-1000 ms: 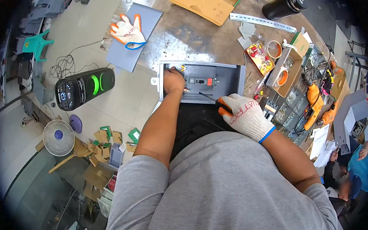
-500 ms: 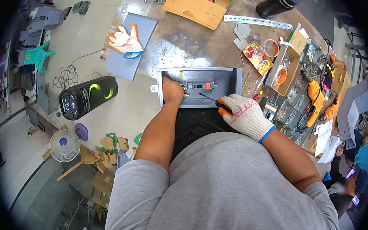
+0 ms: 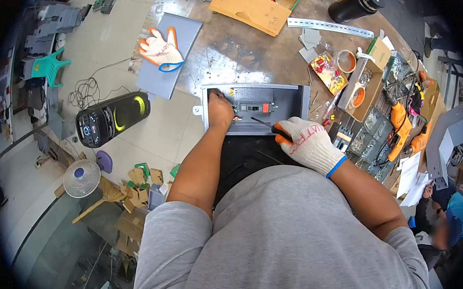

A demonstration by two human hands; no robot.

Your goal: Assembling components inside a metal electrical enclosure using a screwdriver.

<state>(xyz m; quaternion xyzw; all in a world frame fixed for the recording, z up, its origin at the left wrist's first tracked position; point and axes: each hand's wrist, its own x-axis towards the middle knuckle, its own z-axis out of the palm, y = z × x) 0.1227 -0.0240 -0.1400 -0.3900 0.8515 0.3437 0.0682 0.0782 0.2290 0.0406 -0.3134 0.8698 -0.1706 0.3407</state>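
A grey metal electrical box (image 3: 306, 106) lies open-topped at the table's near edge, against my lap. Inside it, near the middle, is a circuit breaker (image 3: 253, 108) with a red part at its right end. My bare left hand (image 3: 220, 113) reaches into the box's left end, its fingers curled beside the breaker. Whatever they may be pinching is hidden. A white knit work glove covers my right hand (image 3: 309, 144), which is closed around the handle of a screwdriver (image 3: 264, 123). The dark shaft points left, over the box's near wall towards the breaker.
A second glove (image 3: 161, 48) rests on a grey panel (image 3: 148, 77) at the table's left. To the right stand a cardboard box (image 3: 357, 109), hardware bins (image 3: 377, 126) and an orange power drill (image 3: 398, 130). A black bottle (image 3: 354, 3) is farther back. Another person (image 3: 459, 212) is at far right.
The whole view has shifted slightly, so the table items sit a little farther right. My left hand has moved slightly within the box; my right hand keeps its hold on the screwdriver.
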